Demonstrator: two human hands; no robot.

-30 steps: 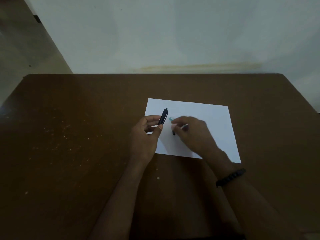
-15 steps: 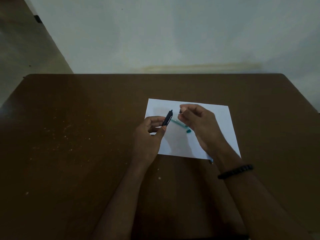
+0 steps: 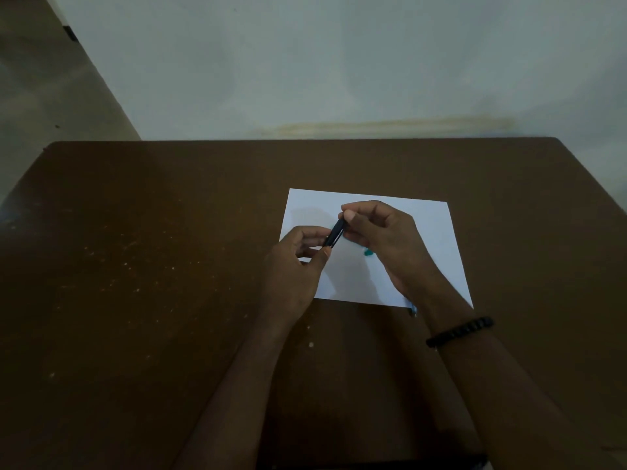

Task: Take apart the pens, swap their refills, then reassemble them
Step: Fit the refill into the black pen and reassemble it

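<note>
No writing, label, brand, number or sign can be read anywhere in the dim view; the white sheet of paper [image 3: 373, 283] at about 3 o'clock of centre shows blank where it is uncovered; the dark pen barrel [image 3: 334, 234] held over it bears no legible marking; the wall at 12 o'clock carries none.

Open room is offered by the brown table [image 3: 135, 266] on the left; the white paper [image 3: 437, 239] is crowded by both hands and a teal piece [image 3: 369, 252].
</note>
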